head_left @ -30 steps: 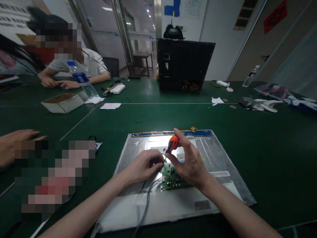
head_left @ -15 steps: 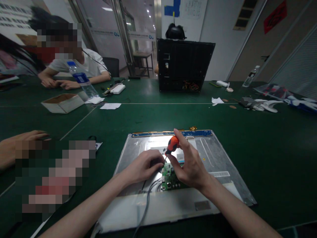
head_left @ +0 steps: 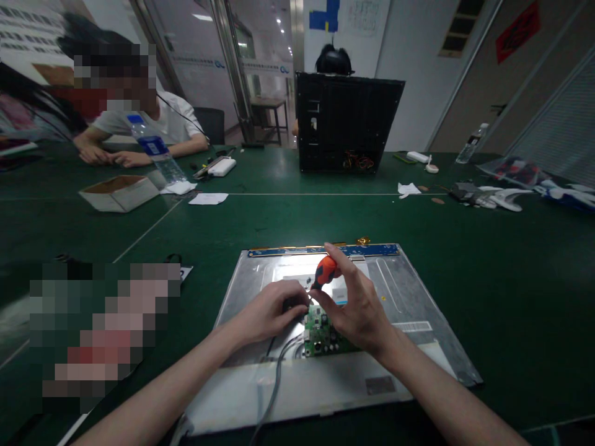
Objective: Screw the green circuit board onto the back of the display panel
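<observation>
My right hand grips a short orange-and-black screwdriver, which tilts with its tip pointing down and left. That tip meets the upper left corner of a green circuit board, close to the fingers of my left hand. Those left fingers are curled together at the board's edge, and whatever they pinch is hidden. Beneath both hands lies a flat metal display panel with a blue strip board along its far edge. A grey cable runs from the board's left side toward me.
Left of the panel is a blurred-out flat item. Farther back are an open box, a tilted water bottle and paper. A large black panel stands upright before a seated person. Another person sits at the far left.
Another person's hand at the left edge has gone from view, and a blurred dark thing shows there. My hands and the screwdriver have hardly moved.
</observation>
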The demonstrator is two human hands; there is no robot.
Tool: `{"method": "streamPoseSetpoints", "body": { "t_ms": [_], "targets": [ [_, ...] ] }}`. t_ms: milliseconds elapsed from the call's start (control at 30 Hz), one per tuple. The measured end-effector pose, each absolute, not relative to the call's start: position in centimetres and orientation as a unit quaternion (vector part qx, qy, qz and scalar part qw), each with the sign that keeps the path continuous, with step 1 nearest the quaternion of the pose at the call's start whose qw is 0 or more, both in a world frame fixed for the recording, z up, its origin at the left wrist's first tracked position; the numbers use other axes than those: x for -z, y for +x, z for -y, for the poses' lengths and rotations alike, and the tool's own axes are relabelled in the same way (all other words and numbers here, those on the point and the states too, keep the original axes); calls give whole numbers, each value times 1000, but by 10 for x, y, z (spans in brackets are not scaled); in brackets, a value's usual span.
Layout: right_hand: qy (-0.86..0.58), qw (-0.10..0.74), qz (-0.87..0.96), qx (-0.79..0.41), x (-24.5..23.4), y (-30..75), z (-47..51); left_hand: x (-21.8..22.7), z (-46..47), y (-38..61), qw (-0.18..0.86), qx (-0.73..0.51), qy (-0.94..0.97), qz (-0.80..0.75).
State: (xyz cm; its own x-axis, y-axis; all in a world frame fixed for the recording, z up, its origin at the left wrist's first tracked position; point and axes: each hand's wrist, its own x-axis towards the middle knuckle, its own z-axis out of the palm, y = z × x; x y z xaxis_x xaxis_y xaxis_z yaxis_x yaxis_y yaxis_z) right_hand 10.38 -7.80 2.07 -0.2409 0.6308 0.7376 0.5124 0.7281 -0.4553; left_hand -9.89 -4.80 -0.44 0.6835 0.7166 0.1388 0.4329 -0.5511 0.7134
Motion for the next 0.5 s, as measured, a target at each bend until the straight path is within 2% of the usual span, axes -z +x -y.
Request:
{"method": "streamPoseSetpoints", "body": {
  "t_ms": [500],
  "targets": [
    [-367, 498, 781, -79, -18, 103, 79, 5, 46, -99, 357, -210, 851, -324]
  ]
}}
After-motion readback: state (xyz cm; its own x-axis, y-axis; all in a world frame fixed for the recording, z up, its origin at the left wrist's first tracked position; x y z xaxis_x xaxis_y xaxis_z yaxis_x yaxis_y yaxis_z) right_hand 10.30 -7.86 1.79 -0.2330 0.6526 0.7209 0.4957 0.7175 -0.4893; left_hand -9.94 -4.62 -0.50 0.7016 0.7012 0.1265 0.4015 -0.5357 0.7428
